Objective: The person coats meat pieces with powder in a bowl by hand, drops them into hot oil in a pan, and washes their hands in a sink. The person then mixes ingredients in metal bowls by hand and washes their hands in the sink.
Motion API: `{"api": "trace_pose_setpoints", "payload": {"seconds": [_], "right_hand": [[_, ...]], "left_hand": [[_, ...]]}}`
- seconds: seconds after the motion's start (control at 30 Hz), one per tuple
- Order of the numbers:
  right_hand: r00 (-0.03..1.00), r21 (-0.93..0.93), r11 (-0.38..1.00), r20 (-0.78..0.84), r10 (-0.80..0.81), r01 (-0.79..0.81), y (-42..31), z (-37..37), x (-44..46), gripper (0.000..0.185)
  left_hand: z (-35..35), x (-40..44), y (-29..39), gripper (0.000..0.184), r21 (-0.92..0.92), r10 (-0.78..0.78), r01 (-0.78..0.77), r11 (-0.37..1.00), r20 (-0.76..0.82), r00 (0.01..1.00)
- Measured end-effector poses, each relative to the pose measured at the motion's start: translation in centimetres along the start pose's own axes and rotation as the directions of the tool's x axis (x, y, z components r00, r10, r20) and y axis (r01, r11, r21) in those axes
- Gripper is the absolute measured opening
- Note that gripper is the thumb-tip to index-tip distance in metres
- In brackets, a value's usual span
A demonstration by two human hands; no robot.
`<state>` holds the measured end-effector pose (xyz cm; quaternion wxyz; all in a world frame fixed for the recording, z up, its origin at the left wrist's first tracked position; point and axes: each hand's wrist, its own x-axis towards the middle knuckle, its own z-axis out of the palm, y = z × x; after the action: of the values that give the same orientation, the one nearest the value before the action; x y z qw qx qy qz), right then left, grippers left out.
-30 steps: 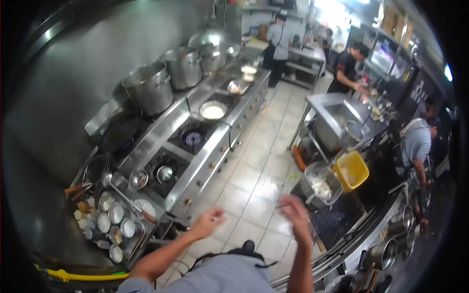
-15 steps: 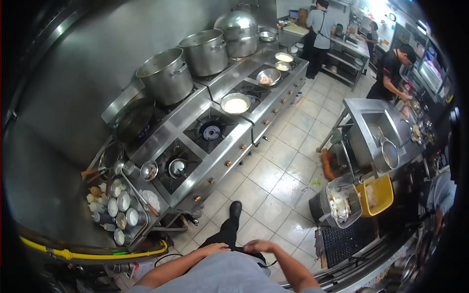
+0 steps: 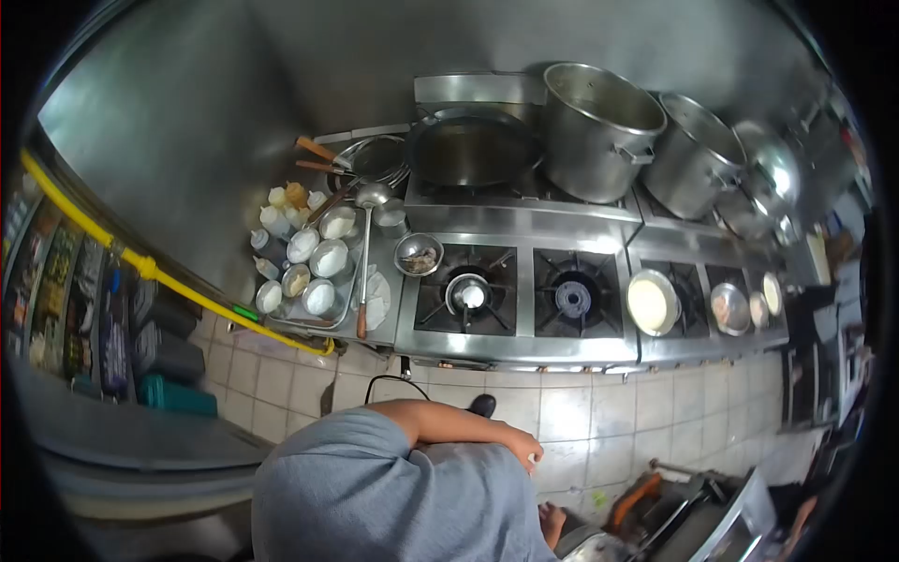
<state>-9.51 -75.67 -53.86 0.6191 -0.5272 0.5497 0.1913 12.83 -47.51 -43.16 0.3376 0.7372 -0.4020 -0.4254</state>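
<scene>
My left hand [image 3: 526, 449] is held in front of my body over the tiled floor, the forearm crossing my grey shirt. Its fingers look curled; a small pale spot shows at them, too small to make out. Lower down, my right hand [image 3: 552, 518] is partly hidden by my body, close to a metal-rimmed container [image 3: 599, 547]. How its fingers are set is unclear. Across from me stands the steel stove [image 3: 524, 348], out of reach of both hands. A small pot [image 3: 467, 293] sits on its left front burner, beside a metal bowl of food pieces [image 3: 419, 254].
A long-handled ladle [image 3: 366, 267] lies beside a tray of white-filled tins [image 3: 320, 298] and squeeze bottles [image 3: 274, 221]. Behind are a large wok [image 3: 475, 148] and tall stockpots [image 3: 599, 136]. A yellow pipe [image 3: 187, 281] runs along the left. An orange pipe [image 3: 635, 498] is at lower right.
My view and body have turned left, so the stove now lies straight ahead. The left hand has moved from my waist across to the right; the right hand is now lower and partly hidden.
</scene>
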Motion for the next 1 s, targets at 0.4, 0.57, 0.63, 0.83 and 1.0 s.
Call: {"api": "trace_pose_setpoints", "payload": {"seconds": [0.4, 0.57, 0.63, 0.83, 1.0], "right_hand": [[0.898, 0.348, 0.862, 0.104, -0.427, 0.369, -41.7, 0.1, 11.7, 0.03], [0.788, 0.12, 0.821, 0.234, -0.57, 0.558, -61.8, 0.6, 19.2, 0.05], [0.891, 0.097, 0.892, 0.068, -0.448, 0.441, -68.5, -0.1, 20.4, 0.066], [0.536, 0.509, 0.809, 0.613, -0.58, 0.293, -74.3, -5.0, 40.3, 0.031], [0.749, 0.213, 0.724, -0.061, -0.66, 0.656, -73.1, -3.4, 31.9, 0.046]], "left_hand": [[-16.4, 2.6, 4.8, 0.049, -0.347, -0.375, 0.244, 0.906, -0.389, 0.841], [-15.3, 10.5, 5.8, 0.059, -0.255, -0.54, 0.493, 0.832, -0.577, 0.613], [-16.2, 15.2, 10.9, 0.058, -0.374, -0.563, 0.421, 0.826, -0.551, 0.616], [-15.6, 22.1, 17.7, 0.054, -0.437, -0.456, 0.209, 0.875, -0.596, 0.661], [-12.3, 19.4, 19.7, 0.047, -0.608, -0.61, 0.144, 0.781, -0.692, 0.385]]}}
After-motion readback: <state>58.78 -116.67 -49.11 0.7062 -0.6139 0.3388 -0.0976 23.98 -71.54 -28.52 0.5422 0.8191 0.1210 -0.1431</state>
